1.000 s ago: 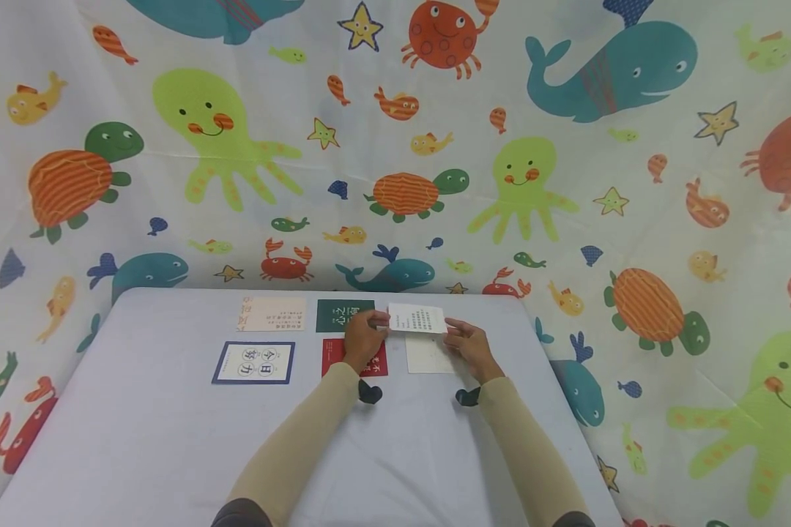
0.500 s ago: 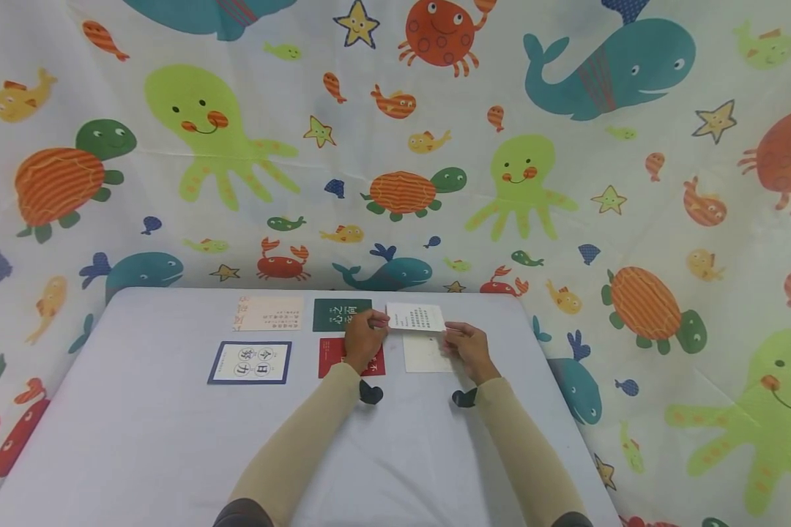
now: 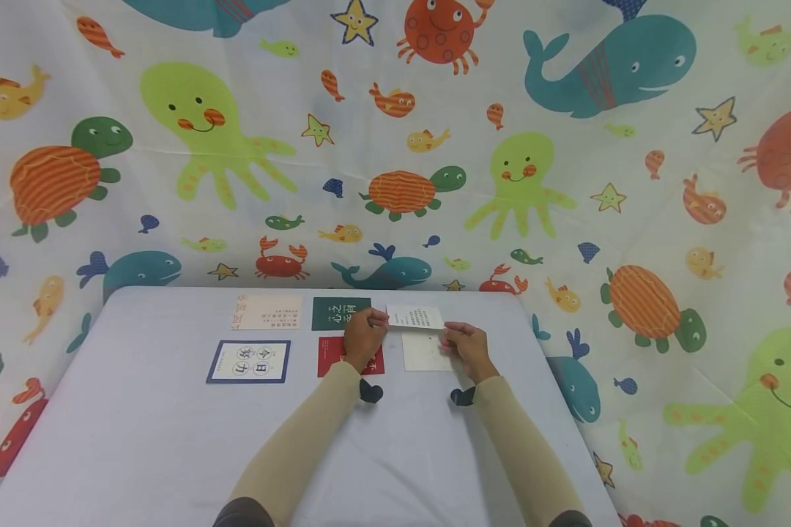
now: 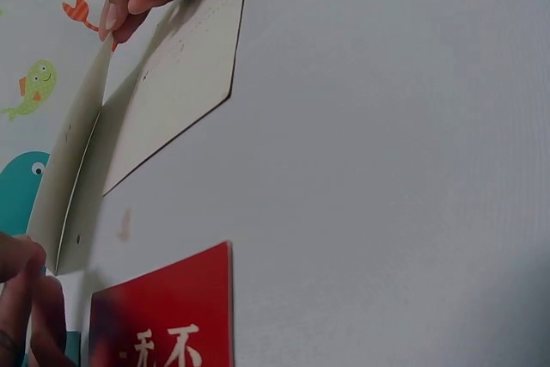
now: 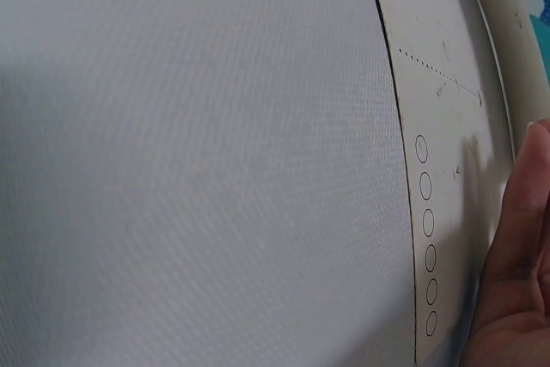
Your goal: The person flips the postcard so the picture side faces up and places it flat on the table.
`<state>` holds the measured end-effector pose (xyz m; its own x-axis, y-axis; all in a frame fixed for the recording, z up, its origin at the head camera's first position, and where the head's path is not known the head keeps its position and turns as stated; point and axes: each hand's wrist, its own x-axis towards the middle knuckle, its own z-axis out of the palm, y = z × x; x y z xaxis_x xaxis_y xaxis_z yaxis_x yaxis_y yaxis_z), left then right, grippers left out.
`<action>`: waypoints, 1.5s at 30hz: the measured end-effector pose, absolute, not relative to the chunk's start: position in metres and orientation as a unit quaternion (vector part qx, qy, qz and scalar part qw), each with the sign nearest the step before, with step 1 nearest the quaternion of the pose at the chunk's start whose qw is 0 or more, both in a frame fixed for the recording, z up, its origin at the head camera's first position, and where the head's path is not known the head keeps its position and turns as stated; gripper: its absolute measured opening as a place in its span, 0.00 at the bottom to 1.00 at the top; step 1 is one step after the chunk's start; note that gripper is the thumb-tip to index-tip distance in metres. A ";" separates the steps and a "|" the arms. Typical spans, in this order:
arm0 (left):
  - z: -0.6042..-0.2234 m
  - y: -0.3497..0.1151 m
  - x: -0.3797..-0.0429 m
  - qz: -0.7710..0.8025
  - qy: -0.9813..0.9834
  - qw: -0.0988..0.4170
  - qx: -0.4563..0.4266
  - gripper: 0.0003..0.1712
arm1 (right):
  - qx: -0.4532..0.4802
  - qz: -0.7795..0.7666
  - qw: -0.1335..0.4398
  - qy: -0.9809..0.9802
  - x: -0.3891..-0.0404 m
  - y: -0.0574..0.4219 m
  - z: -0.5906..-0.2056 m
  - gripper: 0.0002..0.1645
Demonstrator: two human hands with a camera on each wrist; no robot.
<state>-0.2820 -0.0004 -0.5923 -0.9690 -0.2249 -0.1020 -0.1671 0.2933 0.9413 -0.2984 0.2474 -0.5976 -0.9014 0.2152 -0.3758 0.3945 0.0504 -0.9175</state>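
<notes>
Both hands hold a white card with rows of dark printed characters, tilted just off the table's far side. My left hand pinches its left end, while the right hand pinches its right corner. Beneath and nearer lies a cream card, partly covered by the right hand; in the right wrist view this cream card shows a row of small circles and a dotted line. Under the left wrist is a red card with white characters. Behind that hand sits a dark green card, partly hidden.
To the left lie a peach card and a blue-bordered card, both flat on the white-covered table. A curtain with sea animals hangs right behind the table's far edge.
The held card's near edge has come up slightly and its far edge has sunk a little, so it appears narrower. Both hands keep their hold and hardly move.
</notes>
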 end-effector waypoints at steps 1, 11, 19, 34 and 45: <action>-0.593 0.000 -0.282 -0.582 -0.803 0.024 0.123 0.11 | 0.213 -0.655 0.069 0.722 -0.298 0.247 -0.597 0.18; -0.595 -0.001 -0.283 -0.581 -0.807 0.023 0.107 0.12 | 0.231 -0.651 0.075 0.719 -0.299 0.246 -0.596 0.18; -0.595 -0.001 -0.283 -0.581 -0.807 0.005 0.104 0.14 | 0.240 -0.643 0.080 0.723 -0.300 0.244 -0.595 0.19; -0.594 -0.002 -0.277 -0.582 -0.806 -0.001 0.107 0.14 | 0.232 -0.622 0.046 0.746 -0.295 0.241 -0.596 0.19; -0.597 0.000 -0.278 -0.576 -0.811 -0.010 0.104 0.13 | 0.244 -0.602 0.052 0.759 -0.289 0.235 -0.591 0.19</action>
